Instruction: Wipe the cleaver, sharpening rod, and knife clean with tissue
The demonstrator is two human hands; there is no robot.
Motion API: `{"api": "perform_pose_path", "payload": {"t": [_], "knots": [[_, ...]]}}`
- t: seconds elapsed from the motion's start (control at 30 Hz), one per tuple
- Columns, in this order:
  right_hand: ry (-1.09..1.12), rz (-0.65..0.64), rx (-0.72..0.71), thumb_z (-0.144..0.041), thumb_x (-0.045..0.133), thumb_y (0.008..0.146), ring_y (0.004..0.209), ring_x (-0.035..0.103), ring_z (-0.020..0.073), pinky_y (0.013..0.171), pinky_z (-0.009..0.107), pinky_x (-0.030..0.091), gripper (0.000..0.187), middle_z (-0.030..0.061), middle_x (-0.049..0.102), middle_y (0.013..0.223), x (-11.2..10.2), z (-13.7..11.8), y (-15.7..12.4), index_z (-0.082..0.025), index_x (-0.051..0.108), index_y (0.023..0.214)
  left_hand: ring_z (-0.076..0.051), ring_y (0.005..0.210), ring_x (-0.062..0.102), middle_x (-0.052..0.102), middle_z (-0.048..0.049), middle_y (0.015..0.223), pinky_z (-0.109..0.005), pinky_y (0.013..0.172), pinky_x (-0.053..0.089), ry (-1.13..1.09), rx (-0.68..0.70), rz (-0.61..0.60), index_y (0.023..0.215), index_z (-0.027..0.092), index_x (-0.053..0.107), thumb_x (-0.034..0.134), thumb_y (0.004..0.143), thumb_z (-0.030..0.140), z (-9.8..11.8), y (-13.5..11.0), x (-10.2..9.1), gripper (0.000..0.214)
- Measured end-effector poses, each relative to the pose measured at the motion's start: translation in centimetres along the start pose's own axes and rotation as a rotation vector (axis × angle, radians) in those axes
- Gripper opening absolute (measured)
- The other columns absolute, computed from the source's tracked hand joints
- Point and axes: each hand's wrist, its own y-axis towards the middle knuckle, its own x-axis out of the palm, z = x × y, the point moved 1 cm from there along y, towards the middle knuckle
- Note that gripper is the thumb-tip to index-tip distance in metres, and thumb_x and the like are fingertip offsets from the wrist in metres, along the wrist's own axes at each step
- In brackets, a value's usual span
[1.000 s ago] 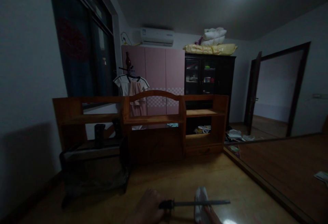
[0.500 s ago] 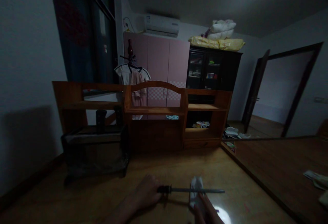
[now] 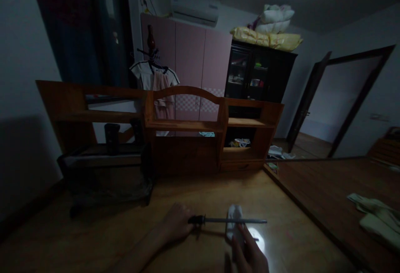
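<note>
Left hand (image 3: 178, 222): grip closed round the black handle of the rod (image 3: 215, 220). Rod's long axis points right, out from that grip, above the tabletop (image 3: 175, 250), crossing over the white item (image 3: 234, 212). Right hand (image 3: 250, 254), nearer rod's tip: fingers on white item, can't tell if closed round it.

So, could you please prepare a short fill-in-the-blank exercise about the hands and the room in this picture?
1. The left hand holds a honing steel by its ____-coloured handle.
2. The right hand touches a pale object, and the steel points toward the picture's ____ edge.
3. The wardrobe below the air conditioner is mainly ____ in colour.
4. The door stands ____.

Missing words: black; right; pink; open.
</note>
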Motion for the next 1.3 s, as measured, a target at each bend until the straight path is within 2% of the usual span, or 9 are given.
{"api": "perform_pose_path", "payload": {"t": [0.1, 0.27, 0.5, 0.63, 0.77, 0.87, 1.0, 1.13, 1.3], "knots": [[-0.018, -0.045, -0.009, -0.054, 0.055, 0.08, 0.089, 0.069, 0.0261, 0.073, 0.028, 0.055, 0.046, 0.0112, 0.072, 0.094, -0.1, 0.0, -0.1, -0.02, 0.071, 0.105, -0.026, 0.078, 0.066, 0.072, -0.0076, 0.082, -0.031, 0.067, 0.042, 0.016, 0.026, 0.008, 0.082, 0.021, 0.074, 0.055, 0.08, 0.028, -0.2, 0.0, 0.1, 0.02], [-0.023, -0.119, 0.07, -0.052, 0.055, 0.081, 0.076, 0.07, 0.0232, 0.062, 0.025, 0.056, 0.051, 0.0092, 0.073, 0.091, 0.0, 0.9, -0.2, -0.018, 0.066, 0.117, -0.026, 0.08, 0.066, 0.072, -0.0074, 0.083, -0.031, 0.068, 0.043, 0.03, 0.04, 0.012, 0.085, 0.022, 0.073, 0.054, 0.081, 0.028, -0.3, -0.1, 0.1, 0.02], [-0.026, -0.118, 0.105, -0.049, 0.053, 0.084, 0.111, 0.06, 0.0273, 0.087, 0.033, 0.052, 0.047, 0.0104, 0.065, 0.119, 0.3, 3.0, -0.3, -0.018, 0.065, 0.118, -0.027, 0.08, 0.066, 0.072, -0.0089, 0.083, -0.031, 0.068, 0.044, 0.077, 0.012, -0.009, 0.085, 0.02, 0.073, 0.056, 0.08, 0.03, 0.0, -0.3, -0.2, 0.02], [-0.013, -0.175, 0.107, -0.046, 0.052, 0.086, 0.111, 0.059, 0.027, 0.094, 0.036, 0.048, 0.042, 0.0096, 0.065, 0.118, 0.0, 2.4, -0.3, -0.02, 0.067, 0.116, -0.026, 0.079, 0.066, 0.072, -0.0077, 0.084, -0.03, 0.067, 0.043, 0.056, 0.026, -0.019, 0.085, 0.021, 0.073, 0.056, 0.079, 0.028, 0.2, -0.3, -0.5, 0.019], [0.095, -0.272, 0.137, -0.045, 0.054, 0.085, 0.105, 0.063, 0.0267, 0.091, 0.035, 0.05, 0.035, 0.007, 0.07, 0.109, -0.6, 1.1, -0.9, -0.022, 0.072, 0.105, -0.025, 0.078, 0.067, 0.072, -0.0067, 0.081, -0.028, 0.063, 0.041, 0.058, 0.031, -0.01, 0.083, 0.022, 0.073, 0.056, 0.078, 0.027, 0.2, -0.2, -0.6, 0.018], [0.118, -0.156, 0.112, -0.046, 0.058, 0.082, 0.104, 0.064, 0.028, 0.085, 0.033, 0.053, 0.036, 0.0074, 0.07, 0.108, -1.3, -0.1, -1.2, -0.022, 0.073, 0.104, -0.024, 0.077, 0.066, 0.071, -0.0061, 0.08, -0.027, 0.063, 0.042, 0.074, 0.028, 0.0, 0.083, 0.022, 0.072, 0.056, 0.078, 0.027, 0.3, -0.2, -0.6, 0.018], [-0.022, 0.083, -0.088, -0.04, 0.059, 0.082, 0.112, 0.059, 0.0267, 0.091, 0.034, 0.05, 0.043, 0.0068, 0.063, 0.123, -1.8, -2.4, -0.2, -0.025, 0.061, 0.123, -0.025, 0.08, 0.066, 0.071, -0.0074, 0.081, -0.029, 0.067, 0.043, 0.107, 0.03, -0.017, 0.085, 0.022, 0.072, 0.056, 0.08, 0.03, 0.5, -0.2, -0.7, 0.019], [-0.105, 0.066, -0.295, -0.029, 0.053, 0.087, 0.117, 0.056, 0.0226, 0.096, 0.033, 0.046, 0.046, 0.0051, 0.056, 0.132, -1.2, -3.4, 1.1, -0.026, 0.051, 0.133, -0.025, 0.08, 0.066, 0.071, -0.0074, 0.083, -0.031, 0.07, 0.043, 0.109, 0.062, -0.031, 0.091, 0.024, 0.073, 0.054, 0.081, 0.029, 0.6, -0.3, -0.9, 0.021], [-0.038, -0.002, -0.177, -0.025, 0.05, 0.084, 0.106, 0.062, 0.0233, 0.083, 0.03, 0.052, 0.045, 0.0066, 0.064, 0.122, -0.1, -2.5, 0.8, -0.024, 0.057, 0.128, -0.026, 0.08, 0.065, 0.071, -0.008, 0.084, -0.031, 0.07, 0.043, 0.105, 0.074, -0.039, 0.092, 0.024, 0.073, 0.055, 0.08, 0.028, 0.5, -0.4, -1.0, 0.022]]}}
